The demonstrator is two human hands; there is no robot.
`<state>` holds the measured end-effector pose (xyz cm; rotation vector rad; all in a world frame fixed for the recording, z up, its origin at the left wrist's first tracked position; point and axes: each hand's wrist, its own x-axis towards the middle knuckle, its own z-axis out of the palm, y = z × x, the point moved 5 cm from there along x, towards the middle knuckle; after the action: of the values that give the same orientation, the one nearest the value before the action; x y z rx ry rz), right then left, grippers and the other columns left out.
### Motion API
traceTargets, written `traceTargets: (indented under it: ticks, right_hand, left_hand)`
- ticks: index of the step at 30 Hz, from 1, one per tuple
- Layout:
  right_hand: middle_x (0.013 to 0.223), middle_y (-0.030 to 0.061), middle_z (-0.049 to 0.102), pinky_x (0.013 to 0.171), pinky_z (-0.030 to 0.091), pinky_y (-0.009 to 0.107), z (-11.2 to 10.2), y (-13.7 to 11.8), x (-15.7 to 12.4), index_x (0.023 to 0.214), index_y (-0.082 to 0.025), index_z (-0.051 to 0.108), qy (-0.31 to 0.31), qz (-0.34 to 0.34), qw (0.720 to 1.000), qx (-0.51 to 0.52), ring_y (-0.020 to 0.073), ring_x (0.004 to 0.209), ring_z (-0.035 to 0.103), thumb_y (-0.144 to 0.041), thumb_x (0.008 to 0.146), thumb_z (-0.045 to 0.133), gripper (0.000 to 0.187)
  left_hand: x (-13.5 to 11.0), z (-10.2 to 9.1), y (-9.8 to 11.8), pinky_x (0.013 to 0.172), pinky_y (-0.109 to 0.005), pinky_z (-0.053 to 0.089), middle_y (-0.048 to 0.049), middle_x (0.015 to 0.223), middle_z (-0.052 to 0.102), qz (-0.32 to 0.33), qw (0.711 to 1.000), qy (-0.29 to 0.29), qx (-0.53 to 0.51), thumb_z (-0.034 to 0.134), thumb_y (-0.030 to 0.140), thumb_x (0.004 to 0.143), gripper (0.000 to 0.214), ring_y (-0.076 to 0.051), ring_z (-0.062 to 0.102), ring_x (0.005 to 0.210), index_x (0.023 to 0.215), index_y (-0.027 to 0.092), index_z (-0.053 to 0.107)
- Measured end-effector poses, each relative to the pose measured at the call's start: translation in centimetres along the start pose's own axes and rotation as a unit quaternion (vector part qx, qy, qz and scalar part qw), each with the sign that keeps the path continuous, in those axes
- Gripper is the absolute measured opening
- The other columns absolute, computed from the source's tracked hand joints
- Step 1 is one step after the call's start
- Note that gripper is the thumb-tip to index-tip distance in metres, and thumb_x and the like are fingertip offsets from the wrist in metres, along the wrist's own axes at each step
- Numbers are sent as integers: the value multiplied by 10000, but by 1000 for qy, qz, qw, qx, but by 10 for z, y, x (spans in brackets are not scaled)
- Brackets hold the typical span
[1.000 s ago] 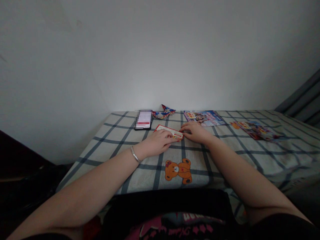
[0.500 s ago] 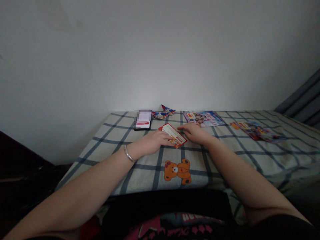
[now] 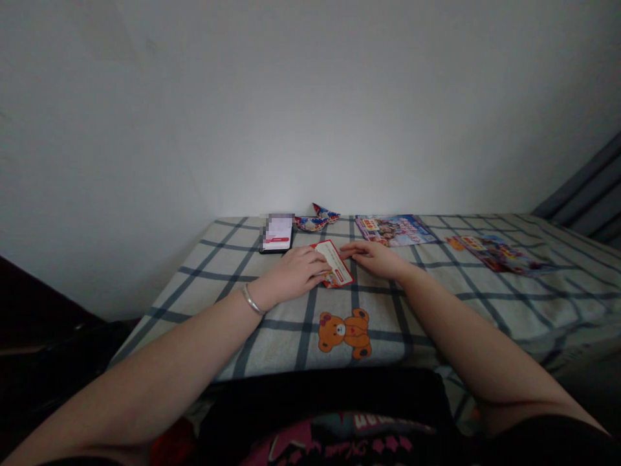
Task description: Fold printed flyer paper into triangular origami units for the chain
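A small red-bordered paper card (image 3: 337,265) lies on the checked bed sheet (image 3: 272,323). My left hand (image 3: 295,275), with a silver bangle on the wrist, rests flat on the card's left part, fingers stretched over it. My right hand (image 3: 371,256) lies flat to the right of the card, its fingertips touching the card's far right edge. Both hands press on the paper and neither lifts it.
A phone (image 3: 277,234) with a lit screen lies beyond the card on the left. A folded colourful paper shape (image 3: 317,220) sits by the wall. Two printed leaflets (image 3: 395,229) (image 3: 495,252) lie to the right. An orange bear print (image 3: 345,331) marks the sheet in front.
The card has turned from lying crosswise to pointing away from me. My left hand slid further onto it, and my right hand's fingers moved left to its far edge.
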<state>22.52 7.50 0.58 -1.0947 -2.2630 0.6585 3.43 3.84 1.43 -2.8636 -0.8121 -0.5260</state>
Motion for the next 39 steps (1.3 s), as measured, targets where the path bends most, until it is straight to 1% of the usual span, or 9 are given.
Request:
traceTargets:
  ticks: [3, 7, 10, 16, 19, 24, 31, 35, 39]
  right_hand:
    - [1180, 50, 705, 1026, 473, 376, 0, -2, 1, 1168, -199, 652, 9, 5, 1000, -18, 176, 1121, 635, -68, 854, 473, 385]
    - [1189, 66, 699, 1016, 482, 389, -1, -2, 2, 1147, -207, 674, 22, 5, 996, -88, 199, 1119, 637, -103, 849, 533, 346]
    - [1177, 71, 703, 1009, 489, 380, -2, -2, 2, 1161, -203, 673, 24, 2, 994, -111, 200, 1104, 645, -118, 851, 543, 347]
    - [1258, 100, 661, 1060, 442, 437, -9, -1, 0, 1202, -171, 658, 56, 38, 985, -160, 250, 1188, 597, -206, 869, 562, 349]
    - [1273, 113, 650, 1059, 441, 429, -8, 0, -1, 1233, -145, 638, 42, 38, 983, -176, 256, 1195, 591, -209, 865, 570, 380]
    - [1253, 99, 665, 1030, 470, 387, -3, 1, -1, 1247, -164, 624, 8, 2, 988, -156, 224, 1154, 619, -188, 858, 564, 394]
    - [1254, 108, 662, 1040, 451, 385, -3, -2, -1, 1230, -151, 636, -7, -16, 987, -158, 231, 1156, 614, -192, 862, 568, 376]
    - [1195, 91, 692, 987, 467, 351, -2, -6, 1, 1185, -153, 663, -20, -26, 986, -161, 217, 1090, 634, -170, 858, 570, 340]
    - [1068, 82, 723, 894, 476, 312, -3, -7, 1, 1183, -142, 664, -19, -19, 985, -170, 197, 969, 648, -184, 856, 587, 339]
  left_hand:
    - [-3, 2, 4, 886, -394, 436, -51, 1105, 642, -42, 996, -4, 84, 506, 358, 963, 243, -239, 540, 1035, 1117, 256, 664]
    - [-8, 2, 3, 825, -379, 443, -117, 1022, 637, -115, 980, 25, 160, 487, 452, 956, 374, -248, 547, 954, 1137, 165, 645]
    - [-8, 6, 2, 840, -367, 456, -111, 1041, 639, -96, 986, 1, 138, 468, 392, 973, 351, -228, 562, 950, 1191, 166, 625]
    - [-2, 14, -5, 985, -359, 435, -46, 1300, 574, -14, 1000, -18, 14, 484, 133, 929, 371, -192, 525, 1151, 1232, 290, 629]
    - [0, 14, -8, 960, -352, 443, -55, 1216, 607, -13, 1000, -11, -13, 510, 100, 905, 335, -191, 547, 1094, 1145, 261, 680]
    - [0, 9, -6, 903, -348, 428, -32, 1049, 656, -3, 1000, -2, 19, 540, 121, 900, 220, -192, 552, 1009, 978, 232, 713]
    - [-3, -3, 4, 897, -390, 385, -28, 1043, 691, -14, 995, -18, 100, 534, 187, 895, 230, -220, 534, 1012, 997, 250, 731]
    - [-2, -11, 13, 940, -412, 354, -39, 1085, 689, -33, 991, -14, 127, 508, 313, 936, 241, -242, 515, 1076, 971, 231, 732]
    - [-2, -13, 19, 960, -422, 331, -54, 1015, 693, -40, 988, -28, 145, 485, 404, 957, 294, -251, 505, 1094, 992, 239, 726]
